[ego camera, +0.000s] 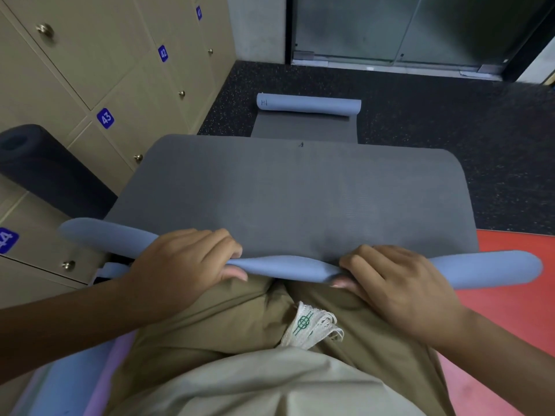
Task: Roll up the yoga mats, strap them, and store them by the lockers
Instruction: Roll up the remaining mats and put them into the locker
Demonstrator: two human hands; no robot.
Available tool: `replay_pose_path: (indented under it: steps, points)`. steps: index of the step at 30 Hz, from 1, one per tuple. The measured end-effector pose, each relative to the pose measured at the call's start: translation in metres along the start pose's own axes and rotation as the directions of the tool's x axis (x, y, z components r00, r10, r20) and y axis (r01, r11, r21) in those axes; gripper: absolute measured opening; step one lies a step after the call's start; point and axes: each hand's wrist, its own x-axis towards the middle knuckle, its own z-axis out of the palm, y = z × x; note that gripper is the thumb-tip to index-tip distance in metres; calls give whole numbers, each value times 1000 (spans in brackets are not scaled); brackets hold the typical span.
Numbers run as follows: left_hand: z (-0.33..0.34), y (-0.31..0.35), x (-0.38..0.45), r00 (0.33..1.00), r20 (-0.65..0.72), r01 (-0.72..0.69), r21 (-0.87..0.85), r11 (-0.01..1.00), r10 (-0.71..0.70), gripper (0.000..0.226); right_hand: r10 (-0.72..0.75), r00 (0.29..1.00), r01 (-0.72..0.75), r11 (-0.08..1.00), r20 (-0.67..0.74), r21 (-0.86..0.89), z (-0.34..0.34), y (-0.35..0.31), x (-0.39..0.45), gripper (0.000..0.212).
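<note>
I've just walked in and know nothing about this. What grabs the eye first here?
Two hands, the left hand and right hand, pinch the rolled near edge of a grey-and-blue yoga mat in the middle. Numbered beige lockers line the left, with a dark rolled mat against them.

A glass door (pixel 420 28) stands beyond black speckled flooring (pixel 450 115) and red flooring (pixel 510 310).

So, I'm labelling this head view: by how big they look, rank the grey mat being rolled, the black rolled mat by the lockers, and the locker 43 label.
1. Grey mat
2. Black rolled mat
3. Locker 43 label
</note>
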Motion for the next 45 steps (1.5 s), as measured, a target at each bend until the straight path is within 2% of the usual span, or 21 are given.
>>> replay_pose_path:
  steps: [5, 10, 15, 19, 23, 29, 32, 35, 37, 39, 43, 45]
  points:
    - [-1, 2, 4, 999, 21, 43, -33, 999, -43, 49, 48, 998, -51, 995, 32, 83, -3, 7, 11, 47]
    - [-2, 5, 8, 979, 75, 199, -170, 965, -189, 51, 156, 984, -173, 952, 84, 253, -5, 17, 22, 52]
    - [4, -2, 10, 915, 201, 402, -410, 819, -349, 49, 367, 919, -393, 869, 142, 299, -6, 15, 28, 63]
    - [6, -5, 17, 862, 267, 507, -484, 713, -432, 35, 501, 828, -560, 773, 253, 298, -3, 20, 35, 77]
    - [5, -17, 27, 823, 329, 562, -593, 577, -464, 28, 527, 760, -640, 707, 380, 302, 4, 30, 41, 66]
    - [16, -26, 32, 747, 406, 644, -641, 418, -527, 37, 510, 719, -692, 585, 472, 422, 13, 46, 49, 56]
    - [15, -30, 36, 759, 411, 632, -653, 418, -505, 36, 504, 723, -690, 554, 472, 465, 14, 47, 49, 60]
    - [17, -31, 40, 819, 363, 556, -696, 455, -445, 28, 504, 732, -676, 449, 459, 585, 15, 46, 46, 48]
    - [20, -30, 39, 879, 295, 469, -675, 569, -374, 29, 499, 742, -644, 344, 448, 683, 13, 44, 45, 38]
    - [23, -30, 36, 931, 212, 363, -630, 687, -298, 25, 500, 752, -612, 289, 429, 736, 11, 40, 44, 35]
    - [25, -29, 23, 976, 110, 216, -531, 819, -186, 30, 486, 759, -607, 287, 433, 741, 15, 41, 43, 35]
    - [23, -28, 19, 986, 106, 161, -450, 879, -126, 40, 482, 757, -619, 309, 442, 722, 16, 43, 42, 38]
